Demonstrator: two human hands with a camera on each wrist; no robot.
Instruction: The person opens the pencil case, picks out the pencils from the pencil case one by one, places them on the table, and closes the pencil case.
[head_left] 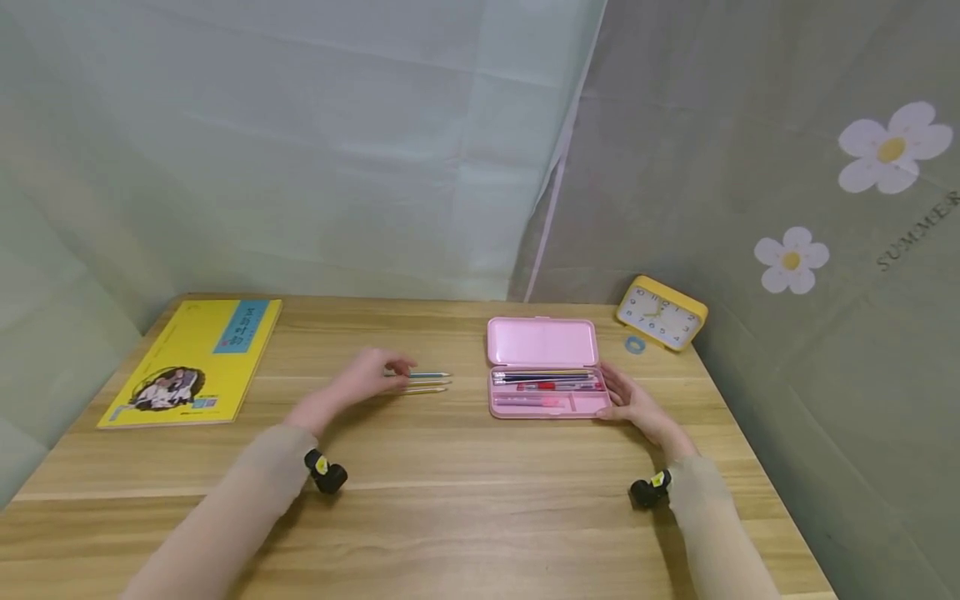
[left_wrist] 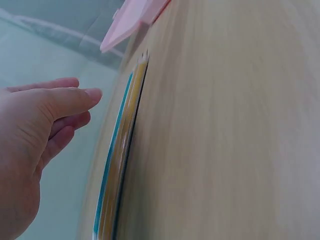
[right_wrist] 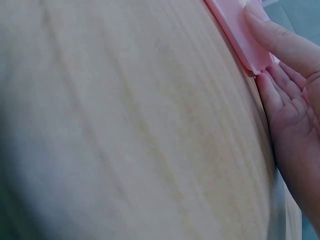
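Well, on the wooden surface (head_left: 480, 517) a yellow book (head_left: 191, 358) lies at the left. The pink case (head_left: 542, 342) lies open, its right end held in my right grip (head_left: 633, 407). A yellow clock (head_left: 662, 312) sits far right. My left grip (head_left: 369, 372) is loose, holding nothing, near the pencils (left_wrist: 120, 145) between book and case.

Yellow book (head_left: 202, 354) flat on desk (head_left: 480, 508), left side. Yellow-framed clock (head_left: 661, 313) at far right corner, blue ring (head_left: 635, 349) just beside it. Grey curtain (head_left: 690, 167), white flowers (head_left: 895, 148), "SUMMER" lettering (head_left: 919, 231).
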